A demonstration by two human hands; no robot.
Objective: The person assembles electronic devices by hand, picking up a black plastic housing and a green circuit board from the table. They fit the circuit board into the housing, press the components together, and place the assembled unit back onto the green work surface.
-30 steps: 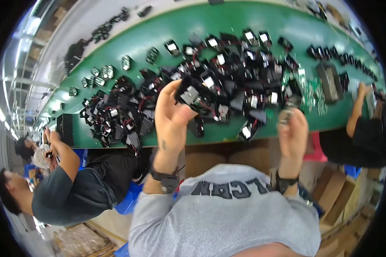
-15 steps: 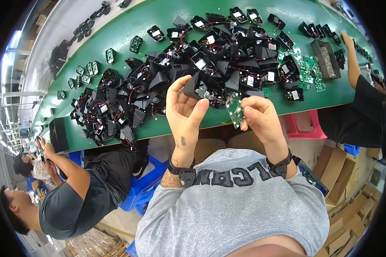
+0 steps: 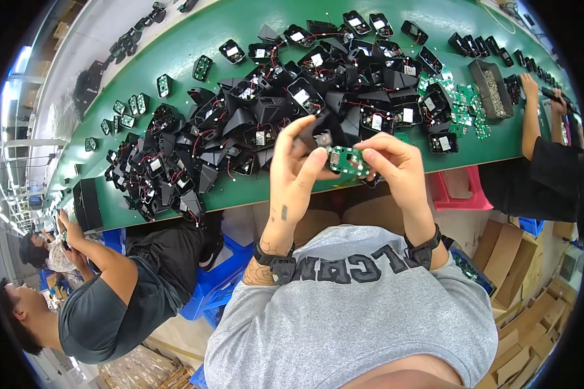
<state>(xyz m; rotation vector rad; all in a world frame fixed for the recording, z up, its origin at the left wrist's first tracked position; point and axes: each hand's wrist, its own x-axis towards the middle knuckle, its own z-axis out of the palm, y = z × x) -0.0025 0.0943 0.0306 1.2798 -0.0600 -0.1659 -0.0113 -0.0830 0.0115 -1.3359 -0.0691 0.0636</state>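
Observation:
My left hand (image 3: pixel 295 172) is closed round a black plastic housing (image 3: pixel 333 126), whose open side shows a pale part inside. A green circuit board (image 3: pixel 348 161) lies flat-on to view just below the housing's opening, pinched by the fingers of my right hand (image 3: pixel 396 165). My left thumb reaches the board's left edge. Whether the board touches the housing is hidden by the fingers. Beyond my hands lies a heap of black housings (image 3: pixel 246 120) with red wires, several with white blocks inside.
Loose green boards (image 3: pixel 464 107) lie right of the heap, beside a grey bin (image 3: pixel 493 91) of small parts. Housings fitted with boards (image 3: pixel 164 85) stand at the left. A black box (image 3: pixel 87 204) is at the table's left edge. Co-workers sit left (image 3: pixel 100 305) and right (image 3: pixel 532 175).
The board has turned from edge-on to nearly face-on and moved left, up to the housing. My left hand has shifted right, and the hands are closer together. The right co-worker's second hand has appeared.

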